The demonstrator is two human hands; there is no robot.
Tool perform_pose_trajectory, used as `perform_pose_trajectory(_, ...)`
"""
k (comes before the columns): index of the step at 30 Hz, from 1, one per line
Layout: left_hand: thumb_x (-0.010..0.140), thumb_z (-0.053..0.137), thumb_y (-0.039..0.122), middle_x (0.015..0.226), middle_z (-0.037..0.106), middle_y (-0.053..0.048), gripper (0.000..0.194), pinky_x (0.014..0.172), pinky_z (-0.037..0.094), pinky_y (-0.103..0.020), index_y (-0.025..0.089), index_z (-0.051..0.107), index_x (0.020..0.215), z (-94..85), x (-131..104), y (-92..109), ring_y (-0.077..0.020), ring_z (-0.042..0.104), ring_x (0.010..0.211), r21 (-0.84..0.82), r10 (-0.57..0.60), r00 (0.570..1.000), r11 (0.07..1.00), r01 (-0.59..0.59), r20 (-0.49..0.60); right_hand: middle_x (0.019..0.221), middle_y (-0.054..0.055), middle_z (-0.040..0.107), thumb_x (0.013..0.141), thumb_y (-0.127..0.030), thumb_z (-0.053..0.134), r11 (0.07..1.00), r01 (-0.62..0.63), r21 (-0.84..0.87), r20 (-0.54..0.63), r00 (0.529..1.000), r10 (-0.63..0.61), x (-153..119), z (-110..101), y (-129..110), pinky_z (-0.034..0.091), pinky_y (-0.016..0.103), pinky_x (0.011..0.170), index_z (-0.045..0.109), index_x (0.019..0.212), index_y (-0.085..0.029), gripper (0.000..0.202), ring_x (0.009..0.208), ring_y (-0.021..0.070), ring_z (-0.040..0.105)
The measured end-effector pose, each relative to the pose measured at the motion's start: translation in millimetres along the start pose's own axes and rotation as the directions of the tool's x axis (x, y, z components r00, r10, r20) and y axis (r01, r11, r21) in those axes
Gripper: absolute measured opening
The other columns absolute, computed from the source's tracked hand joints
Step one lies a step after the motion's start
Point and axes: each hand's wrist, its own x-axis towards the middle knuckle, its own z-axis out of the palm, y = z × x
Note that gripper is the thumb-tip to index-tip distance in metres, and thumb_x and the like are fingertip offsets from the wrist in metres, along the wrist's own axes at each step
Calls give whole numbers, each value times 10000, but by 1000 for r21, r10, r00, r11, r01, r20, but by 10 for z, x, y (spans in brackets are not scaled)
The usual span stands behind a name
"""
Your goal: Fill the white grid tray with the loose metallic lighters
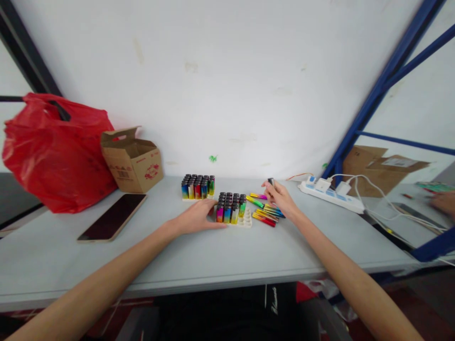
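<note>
Lighter [271, 181] in right hand [282, 199], left hand [197, 217] against white tray [245, 220].

Left hand [197, 219] flat on table [53, 265], fingers touching white tray [245, 221] of upright lighters [231, 207]. Right hand [280, 199] pinches one lighter [271, 181] above loose lighters [266, 212]. Second full tray [198, 186] just beyond left hand.
</note>
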Motion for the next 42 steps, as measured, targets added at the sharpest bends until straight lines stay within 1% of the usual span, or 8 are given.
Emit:
perform_pose_trajectory(3,744,650,813,981,709,-89,650,741,487,-351,206,615,974,0,-3,3,-279,666,857,6,-3,1000,1000,3,-3,558,-94,323,808,-763,658,1000,-23,-8,-41,999,23,-29,49,-10,186,221,390,517,799,-239,543,428,76,243)
perform_pose_trajectory(6,745,645,822,1012,713,-100,667,758,494,-359,203,614,993,3,-3,-3,-292,675,890,11,-5,1000,1000,5,3,535,-68,335,832,-793,602,994,41,-105,-105,993,-52,-55,83,1,220,238,408,404,643,-237,620,449,82,270)
perform_pose_trajectory(10,752,638,834,1027,713,-114,687,756,501,-364,193,606,998,6,-1,-21,-296,677,895,18,2,1000,1000,-3,11,516,-47,331,885,-741,562,973,126,-193,-157,975,-157,-103,141,4,236,260,446,376,558,-233,632,477,95,286)
perform_pose_trajectory(19,754,640,827,1002,703,-98,689,760,496,-355,186,607,1004,-3,-1,2,-287,671,884,30,2,1000,1000,-2,9,486,-32,386,894,-647,532,940,34,-338,-256,958,-126,-118,220,23,271,266,463,424,536,-228,561,473,114,348)
perform_pose_trajectory(26,748,654,811,974,700,-85,671,738,480,-344,186,613,990,-11,-4,18,-272,661,847,20,8,1000,1000,-8,-2,661,-26,528,1003,-683,405,924,187,-332,43,982,-183,-189,264,-87,396,262,513,511,851,-233,487,530,132,471)
perform_pose_trajectory(31,755,653,801,968,698,-82,653,726,476,-333,187,605,974,-13,-6,18,-259,651,836,-1,8,1000,1000,-8,9,669,-7,511,1043,-591,419,690,428,-583,278,904,-326,-240,310,-170,362,287,622,444,692,-222,510,620,143,459)
perform_pose_trajectory(35,759,660,789,975,699,-82,641,735,480,-331,191,600,980,-15,-2,20,-262,656,850,4,4,1000,1000,-4,16,599,-9,544,1054,-580,419,672,426,-606,345,902,-260,-266,357,-135,333,282,610,481,641,-211,557,577,138,473)
perform_pose_trajectory(42,761,668,780,985,714,-89,635,747,489,-336,189,609,985,-9,-3,14,-272,670,857,15,8,1000,1000,-8,6,784,57,739,1028,-561,522,618,498,-609,468,854,-227,-271,404,-29,406,286,633,631,836,-197,425,660,188,641)
